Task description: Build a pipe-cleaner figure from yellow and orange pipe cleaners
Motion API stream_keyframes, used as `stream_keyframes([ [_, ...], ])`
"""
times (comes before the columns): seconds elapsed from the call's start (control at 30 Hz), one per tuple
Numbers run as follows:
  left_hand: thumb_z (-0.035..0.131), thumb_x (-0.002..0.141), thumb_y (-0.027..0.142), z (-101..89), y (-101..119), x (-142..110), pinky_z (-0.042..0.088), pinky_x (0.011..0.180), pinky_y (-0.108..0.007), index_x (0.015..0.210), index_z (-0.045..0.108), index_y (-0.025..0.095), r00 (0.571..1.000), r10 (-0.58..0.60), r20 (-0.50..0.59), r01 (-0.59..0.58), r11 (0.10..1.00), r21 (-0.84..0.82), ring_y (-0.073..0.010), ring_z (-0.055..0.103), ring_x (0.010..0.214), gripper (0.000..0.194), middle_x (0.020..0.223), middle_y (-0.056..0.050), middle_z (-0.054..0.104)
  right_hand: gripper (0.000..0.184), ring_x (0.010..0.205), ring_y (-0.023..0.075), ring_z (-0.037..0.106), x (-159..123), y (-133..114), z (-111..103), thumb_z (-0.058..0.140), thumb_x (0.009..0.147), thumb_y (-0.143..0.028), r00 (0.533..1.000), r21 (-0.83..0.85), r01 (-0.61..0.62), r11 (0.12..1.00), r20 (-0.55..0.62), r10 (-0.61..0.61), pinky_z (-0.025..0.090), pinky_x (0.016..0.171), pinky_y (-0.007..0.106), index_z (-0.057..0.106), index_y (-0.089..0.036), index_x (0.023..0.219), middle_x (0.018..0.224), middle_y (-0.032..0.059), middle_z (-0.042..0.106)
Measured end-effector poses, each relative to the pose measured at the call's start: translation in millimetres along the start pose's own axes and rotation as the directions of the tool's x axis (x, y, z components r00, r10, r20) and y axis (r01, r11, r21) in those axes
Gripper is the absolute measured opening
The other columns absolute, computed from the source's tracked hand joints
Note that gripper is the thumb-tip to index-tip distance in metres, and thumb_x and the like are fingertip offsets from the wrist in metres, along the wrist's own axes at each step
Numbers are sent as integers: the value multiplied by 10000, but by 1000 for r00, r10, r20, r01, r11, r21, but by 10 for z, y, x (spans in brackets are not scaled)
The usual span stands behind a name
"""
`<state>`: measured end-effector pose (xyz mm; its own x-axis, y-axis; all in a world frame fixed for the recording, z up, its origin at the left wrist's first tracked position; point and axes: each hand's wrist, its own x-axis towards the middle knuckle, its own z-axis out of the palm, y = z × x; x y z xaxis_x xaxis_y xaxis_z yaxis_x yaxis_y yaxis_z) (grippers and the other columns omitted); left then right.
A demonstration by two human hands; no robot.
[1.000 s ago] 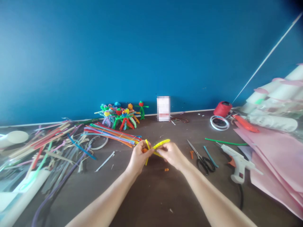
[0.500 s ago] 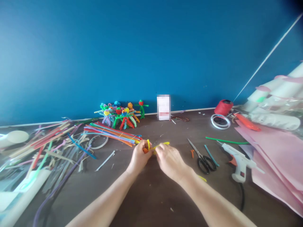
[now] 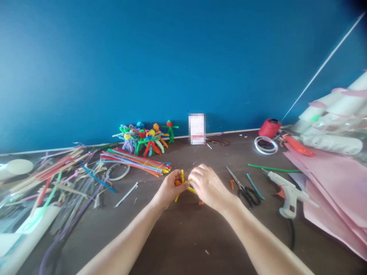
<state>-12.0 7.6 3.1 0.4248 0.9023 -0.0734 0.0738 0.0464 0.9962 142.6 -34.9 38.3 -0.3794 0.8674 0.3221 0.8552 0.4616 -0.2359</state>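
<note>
Over the middle of the dark table, my left hand (image 3: 168, 193) is closed around a small twisted pipe-cleaner piece, with an orange coil (image 3: 177, 183) showing between thumb and fingers. A yellow pipe cleaner (image 3: 182, 175) sticks up from it, and other yellow ends poke out below. My right hand (image 3: 209, 187), fingers pinched, grips a yellow strand right beside my left thumb; its fingertips are partly hidden. A small orange scrap (image 3: 201, 203) lies under my right hand.
Scissors (image 3: 245, 191) and a white glue gun (image 3: 292, 194) lie to the right, near pink sheets (image 3: 335, 198). A pipe-cleaner bundle (image 3: 137, 162) sits at left, with pipe-cleaner figures (image 3: 143, 139) behind it. Loose strips (image 3: 71, 187) crowd the far left. A red thread spool (image 3: 269, 128) stands by the wall.
My right hand has shifted slightly and turned at the wrist. The yellow end that pointed right above it no longer shows, while yellow ends now show below the hands.
</note>
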Motion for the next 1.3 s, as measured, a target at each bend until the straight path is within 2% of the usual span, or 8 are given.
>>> stream_keyframes([
  [0.23, 670, 606, 223, -105, 51, 38, 363, 451, -161, 936, 536, 163, 935, -288, 205, 343, 881, -326, -80, 534, 558, 361, 776, -35, 579, 141, 804, 177, 455, -7, 13, -15, 432, 852, -147, 999, -56, -24, 998, 20, 25, 339, 699, 279, 553, -161, 781, 818, 62, 563],
  [0.47, 672, 605, 239, -7, -14, -2, 374, 451, -178, 930, 510, 146, 983, -174, 58, 181, 970, -161, -85, 515, 523, 375, 670, 6, 564, 120, 790, 172, 484, -7, -6, -28, 474, 822, -153, 999, 0, -35, 999, 40, 35, 354, 710, 279, 576, -166, 760, 785, 55, 592],
  [0.6, 656, 622, 213, 10, -39, -14, 389, 493, -189, 885, 547, 138, 998, -36, 60, 39, 998, -55, -73, 477, 517, 295, 639, 22, 551, 111, 730, 147, 536, -7, 48, 2, 514, 767, -118, 980, 272, -197, 942, 94, 177, 376, 697, 260, 612, -170, 764, 742, 29, 630],
  [0.7, 673, 609, 189, -14, -25, -14, 363, 492, -162, 850, 562, 140, 994, 1, 110, 11, 995, -104, -55, 462, 534, 270, 681, 23, 557, 75, 647, 131, 557, -3, 146, 57, 541, 736, -178, 915, 579, -402, 709, 265, 303, 392, 615, 237, 611, -161, 720, 687, 10, 631],
  [0.87, 704, 582, 161, -37, -4, -21, 358, 518, -150, 856, 540, 144, 972, -2, 234, 86, 934, -348, -50, 486, 564, 319, 688, 26, 562, 113, 493, 85, 521, 2, 261, 194, 634, 621, -235, 815, 830, -552, 77, 517, 263, 400, 522, 209, 585, -148, 673, 581, -28, 586],
  [0.97, 711, 565, 143, -14, -19, -23, 378, 548, -159, 839, 525, 148, 983, 15, 180, 76, 869, -489, -48, 489, 568, 331, 695, 32, 545, 137, 421, 70, 482, 8, 240, 256, 664, 594, -257, 806, 841, -538, -51, 531, 260, 377, 472, 195, 596, -161, 664, 499, -54, 552],
  [1.07, 697, 579, 159, 25, -38, -17, 384, 539, -163, 822, 507, 156, 997, -25, 71, 60, 838, -542, -39, 473, 538, 308, 681, 45, 521, 112, 554, 111, 565, 29, 164, 265, 649, 639, -278, 830, 863, -494, 109, 430, 354, 420, 567, 215, 624, -179, 684, 566, -32, 603],
  [1.3, 625, 618, 176, 94, -65, 7, 394, 488, -184, 831, 491, 148, 980, -31, -197, -38, 942, -334, -64, 446, 519, 254, 609, 56, 482, 205, 669, 179, 605, 2, -35, 189, 437, 824, -218, 946, 316, -325, 891, 94, 311, 410, 623, 262, 628, -178, 761, 738, 51, 662],
])
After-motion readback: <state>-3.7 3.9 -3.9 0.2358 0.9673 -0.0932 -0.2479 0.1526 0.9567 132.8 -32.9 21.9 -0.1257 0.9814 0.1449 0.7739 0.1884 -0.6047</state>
